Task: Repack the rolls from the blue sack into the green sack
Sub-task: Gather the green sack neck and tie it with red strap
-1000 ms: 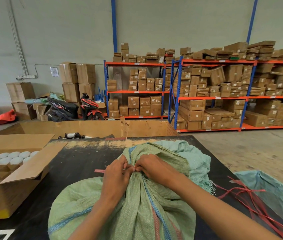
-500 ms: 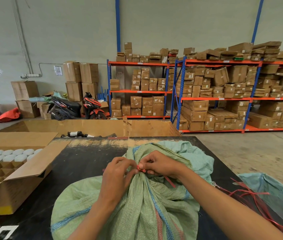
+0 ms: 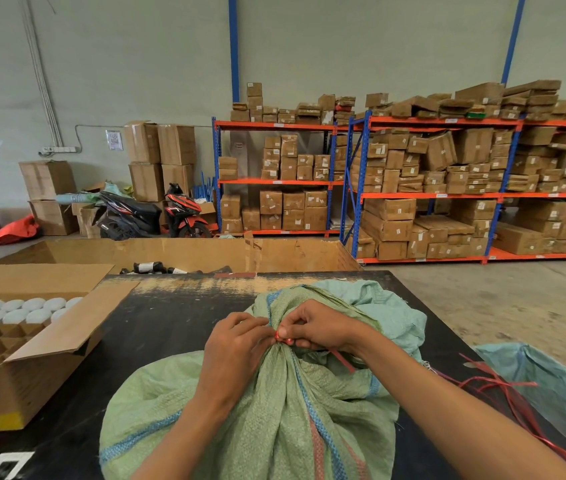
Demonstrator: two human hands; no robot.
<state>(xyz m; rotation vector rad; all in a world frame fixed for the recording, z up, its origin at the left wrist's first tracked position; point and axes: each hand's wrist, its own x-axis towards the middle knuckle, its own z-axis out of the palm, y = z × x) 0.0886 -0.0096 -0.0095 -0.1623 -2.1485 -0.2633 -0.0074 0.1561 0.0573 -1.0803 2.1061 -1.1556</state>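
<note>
With the green sack (image 3: 274, 420) at lower centre of the frame, left hand (image 3: 236, 355) gripping its gathered neck and right hand (image 3: 316, 330) pinching the red strap (image 3: 279, 336), cinch the knot tight before releasing the neck.

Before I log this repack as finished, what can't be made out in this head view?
- Contents of the green woven sack: hidden by its gathered cloth.
- Knot in the red plastic strap: covered by the fingers of the left hand and right hand.
- Pale blue woven sack: cut off by the right edge.
- Shelf carton labels: too small.
</note>
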